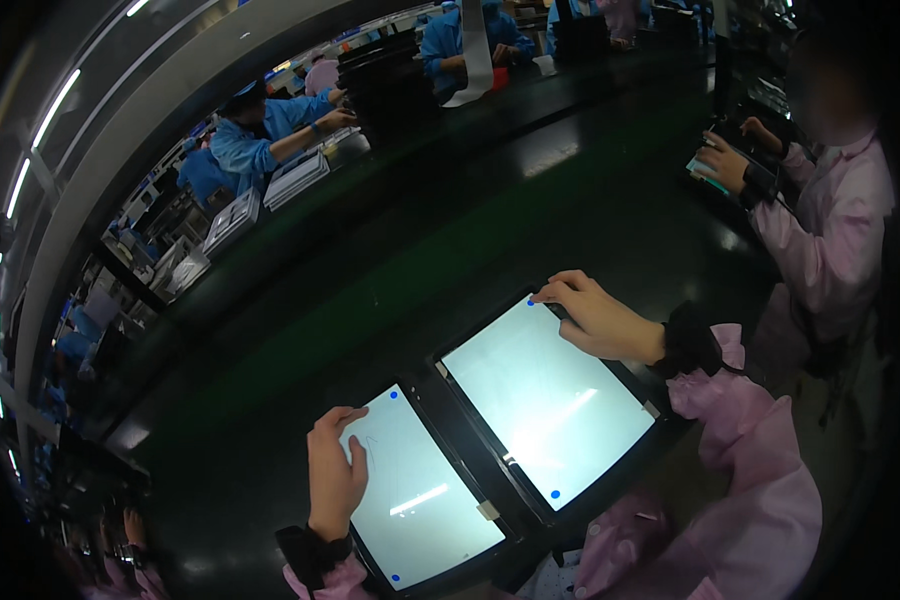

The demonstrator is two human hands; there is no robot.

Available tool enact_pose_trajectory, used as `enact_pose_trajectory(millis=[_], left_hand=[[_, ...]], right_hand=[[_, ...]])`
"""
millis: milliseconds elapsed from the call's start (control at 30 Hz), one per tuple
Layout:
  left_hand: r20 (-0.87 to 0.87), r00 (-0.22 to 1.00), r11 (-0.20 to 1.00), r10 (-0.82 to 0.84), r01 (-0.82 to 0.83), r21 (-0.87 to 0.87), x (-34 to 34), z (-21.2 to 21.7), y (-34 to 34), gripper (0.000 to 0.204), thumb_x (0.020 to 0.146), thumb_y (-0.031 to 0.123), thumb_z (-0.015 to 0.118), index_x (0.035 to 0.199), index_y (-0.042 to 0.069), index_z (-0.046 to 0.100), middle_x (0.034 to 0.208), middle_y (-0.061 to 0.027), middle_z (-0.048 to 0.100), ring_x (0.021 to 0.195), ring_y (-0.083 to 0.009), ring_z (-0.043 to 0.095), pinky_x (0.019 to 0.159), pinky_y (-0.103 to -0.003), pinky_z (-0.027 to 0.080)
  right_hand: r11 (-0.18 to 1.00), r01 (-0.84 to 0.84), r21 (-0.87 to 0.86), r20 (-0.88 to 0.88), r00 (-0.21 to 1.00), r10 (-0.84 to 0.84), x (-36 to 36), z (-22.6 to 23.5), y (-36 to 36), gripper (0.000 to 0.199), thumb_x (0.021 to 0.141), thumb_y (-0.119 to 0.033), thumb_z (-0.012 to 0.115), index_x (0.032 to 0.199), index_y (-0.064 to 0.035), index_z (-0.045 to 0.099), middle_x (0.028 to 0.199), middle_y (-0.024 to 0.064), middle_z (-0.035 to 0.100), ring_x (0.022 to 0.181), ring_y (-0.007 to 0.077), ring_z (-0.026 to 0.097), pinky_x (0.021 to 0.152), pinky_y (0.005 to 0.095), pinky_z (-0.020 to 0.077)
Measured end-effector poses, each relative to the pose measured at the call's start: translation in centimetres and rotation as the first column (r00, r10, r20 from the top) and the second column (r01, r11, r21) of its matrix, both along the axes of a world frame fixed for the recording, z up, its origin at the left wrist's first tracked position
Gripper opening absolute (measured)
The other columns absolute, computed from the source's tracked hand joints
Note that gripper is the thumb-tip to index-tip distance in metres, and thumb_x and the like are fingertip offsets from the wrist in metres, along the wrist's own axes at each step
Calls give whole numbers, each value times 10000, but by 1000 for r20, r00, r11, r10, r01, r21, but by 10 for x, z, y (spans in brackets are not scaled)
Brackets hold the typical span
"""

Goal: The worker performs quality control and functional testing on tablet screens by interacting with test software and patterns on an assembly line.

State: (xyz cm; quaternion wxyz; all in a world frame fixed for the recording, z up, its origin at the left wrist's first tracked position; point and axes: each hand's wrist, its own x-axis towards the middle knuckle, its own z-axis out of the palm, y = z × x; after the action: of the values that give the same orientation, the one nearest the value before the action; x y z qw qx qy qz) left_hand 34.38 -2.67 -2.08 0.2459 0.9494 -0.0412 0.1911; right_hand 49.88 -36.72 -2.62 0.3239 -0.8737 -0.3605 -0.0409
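Note:
Two flat glossy panels with black frames lie side by side on the dark belt in front of me. My left hand (335,472) rests on the far left corner of the left panel (420,490), thumb on its pale surface. My right hand (595,317) presses its fingertips on the far corner of the right panel (545,400), fingers curled at the edge. Small blue dots mark the corners of both panels. Both of my sleeves are pink with black cuffs.
The dark green conveyor belt (420,240) runs across the view. A person in pink (830,230) works at my right with hands on a small device. Across the belt, people in blue (270,130) handle white trays (295,178) and dark stacks.

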Motion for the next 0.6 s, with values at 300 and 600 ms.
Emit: enact_pose_trajectory(millis=[300, 600], left_hand=[[-20, 999, 992, -41, 43, 118, 26, -12, -4, 377, 772, -65, 499, 1139, 8, 544, 1153, -135, 527, 1034, -340, 483, 907, -405, 392], [-69, 992, 970, -110, 122, 210, 36, -16, -3, 419, 761, -97, 444, 1171, -18, 407, 1183, -100, 604, 1012, -329, 499, 916, -393, 380]], right_hand=[[992, 64, -106, -85, 994, -73, 19, -9, 11, 403, 806, -47, 463, 1205, 8, 462, 1268, 257, 402, 1228, 426, 361, 997, 462, 361], [982, 70, -174, -72, 994, -83, 16, -7, 13, 444, 773, -7, 450, 1217, 1, 464, 1270, 243, 411, 1266, 402, 337, 1034, 435, 343]])
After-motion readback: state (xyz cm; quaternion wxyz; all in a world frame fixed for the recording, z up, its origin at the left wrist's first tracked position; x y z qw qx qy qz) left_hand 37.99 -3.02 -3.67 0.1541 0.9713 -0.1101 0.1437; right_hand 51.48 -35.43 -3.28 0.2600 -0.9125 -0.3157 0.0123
